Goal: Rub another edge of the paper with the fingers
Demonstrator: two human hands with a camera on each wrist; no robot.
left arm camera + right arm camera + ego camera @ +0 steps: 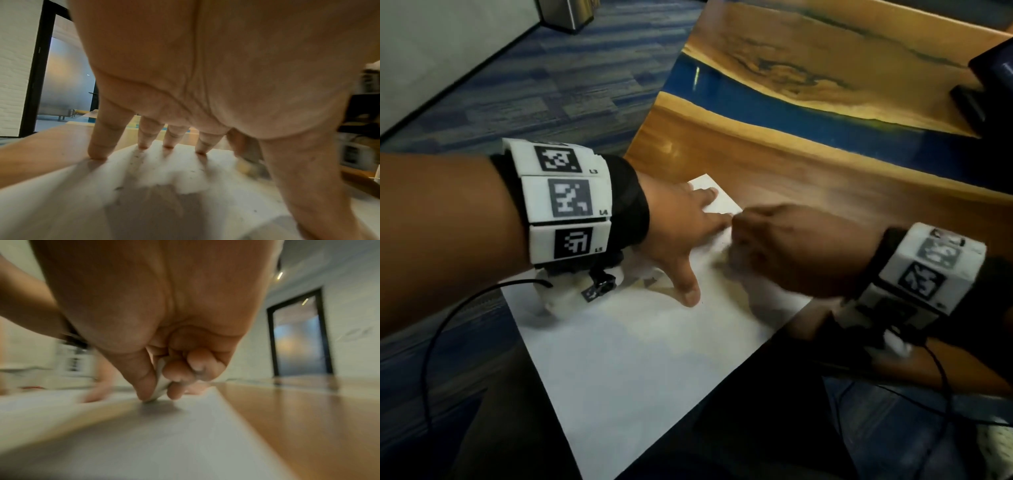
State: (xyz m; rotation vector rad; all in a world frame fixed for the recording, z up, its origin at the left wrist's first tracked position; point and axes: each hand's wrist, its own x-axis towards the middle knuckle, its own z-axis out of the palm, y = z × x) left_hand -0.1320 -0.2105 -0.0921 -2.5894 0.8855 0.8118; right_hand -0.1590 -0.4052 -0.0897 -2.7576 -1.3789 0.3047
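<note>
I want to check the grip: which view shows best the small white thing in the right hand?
The right wrist view: thumb and fingers pinch the small white piece on the paper sheet. In the head view the right hand hides it; the left wrist view shows only blur there.

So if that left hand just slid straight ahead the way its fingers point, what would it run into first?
Probably nothing soon. The left hand presses flat on the white paper; beyond its fingertips lies the paper's far edge, then bare wooden table. The right hand sits to one side; depth is uncertain.
</note>
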